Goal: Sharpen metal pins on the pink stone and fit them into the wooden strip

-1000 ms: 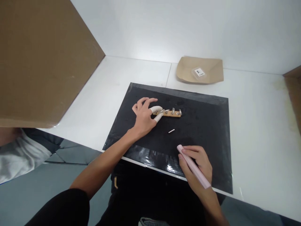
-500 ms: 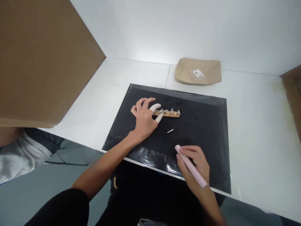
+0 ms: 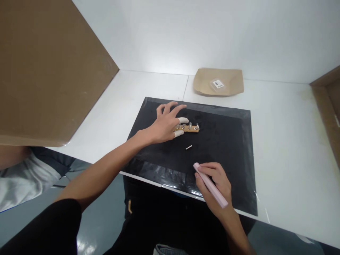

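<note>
My left hand (image 3: 168,125) reaches over a narrow wooden strip (image 3: 193,130) that carries several small metal pieces. Its thumb and index finger, both in white finger cots, are on either side of the strip's left end, which they partly hide; the other fingers are raised and spread. In my right hand (image 3: 219,182) is a pale pink, faceted stick (image 3: 211,186), gripped between thumb and fingers and slanting up to the left. A short thin white rod (image 3: 188,147) lies by itself between the strip and my right hand.
Everything rests on a black mat (image 3: 225,141) on a white table (image 3: 287,159). Behind the mat is a brown paper tray (image 3: 233,83) holding a small clear labelled box (image 3: 217,84). A brown partition (image 3: 53,78) stands at left, with part of another person (image 3: 32,173) below it.
My left hand has shifted along the strip to the right, with its forearm lying flatter. The right hand keeps its hold on the pink stick. The whole view has shifted slightly.
</note>
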`<move>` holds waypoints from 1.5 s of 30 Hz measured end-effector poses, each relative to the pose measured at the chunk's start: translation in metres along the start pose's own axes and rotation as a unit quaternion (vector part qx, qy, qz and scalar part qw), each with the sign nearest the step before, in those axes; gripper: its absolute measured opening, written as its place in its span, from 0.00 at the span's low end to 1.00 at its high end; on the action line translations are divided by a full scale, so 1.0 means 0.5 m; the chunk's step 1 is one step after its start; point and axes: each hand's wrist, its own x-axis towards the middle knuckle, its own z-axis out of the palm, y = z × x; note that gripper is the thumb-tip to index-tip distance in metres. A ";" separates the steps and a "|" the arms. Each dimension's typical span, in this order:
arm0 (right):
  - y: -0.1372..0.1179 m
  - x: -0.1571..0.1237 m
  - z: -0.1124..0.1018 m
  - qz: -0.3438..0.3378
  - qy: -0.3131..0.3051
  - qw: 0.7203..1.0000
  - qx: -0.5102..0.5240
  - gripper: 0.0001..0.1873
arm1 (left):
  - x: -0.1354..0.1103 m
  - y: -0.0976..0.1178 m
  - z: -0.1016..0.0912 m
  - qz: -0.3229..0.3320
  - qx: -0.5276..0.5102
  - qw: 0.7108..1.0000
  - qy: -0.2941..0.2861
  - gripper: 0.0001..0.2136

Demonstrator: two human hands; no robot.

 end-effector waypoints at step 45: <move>-0.002 -0.001 -0.002 0.013 -0.018 0.999 0.024 0.12 | 0.014 0.030 0.014 -0.045 -0.028 0.994 0.095 0.07</move>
